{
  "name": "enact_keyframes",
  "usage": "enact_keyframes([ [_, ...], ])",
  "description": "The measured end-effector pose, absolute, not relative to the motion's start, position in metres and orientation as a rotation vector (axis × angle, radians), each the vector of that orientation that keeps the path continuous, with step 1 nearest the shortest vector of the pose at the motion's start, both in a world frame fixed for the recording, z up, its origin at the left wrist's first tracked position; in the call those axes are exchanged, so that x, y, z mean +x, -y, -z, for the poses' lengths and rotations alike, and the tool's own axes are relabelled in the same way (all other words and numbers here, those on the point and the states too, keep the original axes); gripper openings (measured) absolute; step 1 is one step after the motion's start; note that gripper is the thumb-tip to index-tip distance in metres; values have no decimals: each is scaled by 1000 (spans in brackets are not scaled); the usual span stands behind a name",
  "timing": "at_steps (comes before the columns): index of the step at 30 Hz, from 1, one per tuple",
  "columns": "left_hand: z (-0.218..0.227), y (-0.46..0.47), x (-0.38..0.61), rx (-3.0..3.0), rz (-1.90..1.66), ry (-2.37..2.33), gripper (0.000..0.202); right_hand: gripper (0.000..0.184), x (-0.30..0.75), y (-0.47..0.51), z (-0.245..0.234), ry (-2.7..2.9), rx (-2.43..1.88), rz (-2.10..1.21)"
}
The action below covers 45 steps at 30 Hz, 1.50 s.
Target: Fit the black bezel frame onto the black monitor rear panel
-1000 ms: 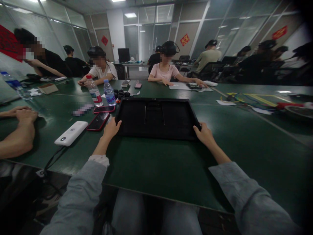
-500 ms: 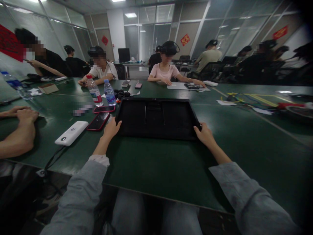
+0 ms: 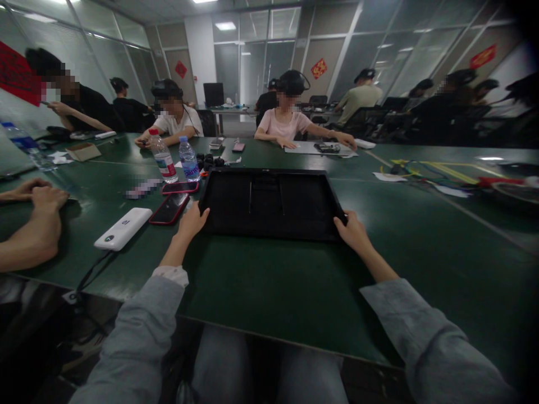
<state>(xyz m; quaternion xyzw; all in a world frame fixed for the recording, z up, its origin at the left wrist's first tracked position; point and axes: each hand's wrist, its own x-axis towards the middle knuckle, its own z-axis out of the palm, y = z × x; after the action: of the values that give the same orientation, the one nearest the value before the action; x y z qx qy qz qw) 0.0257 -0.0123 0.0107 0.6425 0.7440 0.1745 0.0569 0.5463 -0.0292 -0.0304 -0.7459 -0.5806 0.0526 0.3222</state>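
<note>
A shallow black rectangular tray [image 3: 229, 207] with a raised rim lies in front of me on the green table. Two thin ridges and a small recessed part show on its inside, and its far rim bears a small pale mark. My left hand [image 3: 194, 220] grips the tray's left edge, thumb over the rim. At the near right corner my right hand [image 3: 350, 227] is closed on it in the same way. The fingers of both hands are partly hidden behind or under the edge.
Left of the tray are two phones [image 3: 169, 209], a white power bank [image 3: 123, 229] with a cable, and two water bottles [image 3: 163, 157]. Another person's hands [image 3: 46, 193] rest at far left. Coloured cables [image 3: 438, 171] lie to the right. People sit opposite around the green table [image 3: 269, 286].
My hands and the tray have stayed put. Across the table, the person in pink has shifted an arm and the flat grey board slightly to the left.
</note>
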Motion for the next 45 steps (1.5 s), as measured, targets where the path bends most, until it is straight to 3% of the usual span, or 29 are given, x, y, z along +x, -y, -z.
enact_keyframes([
  [45,-12,13,26,1965,-514,-2270,59,54,549,26,33,1530,-1972,-129],
])
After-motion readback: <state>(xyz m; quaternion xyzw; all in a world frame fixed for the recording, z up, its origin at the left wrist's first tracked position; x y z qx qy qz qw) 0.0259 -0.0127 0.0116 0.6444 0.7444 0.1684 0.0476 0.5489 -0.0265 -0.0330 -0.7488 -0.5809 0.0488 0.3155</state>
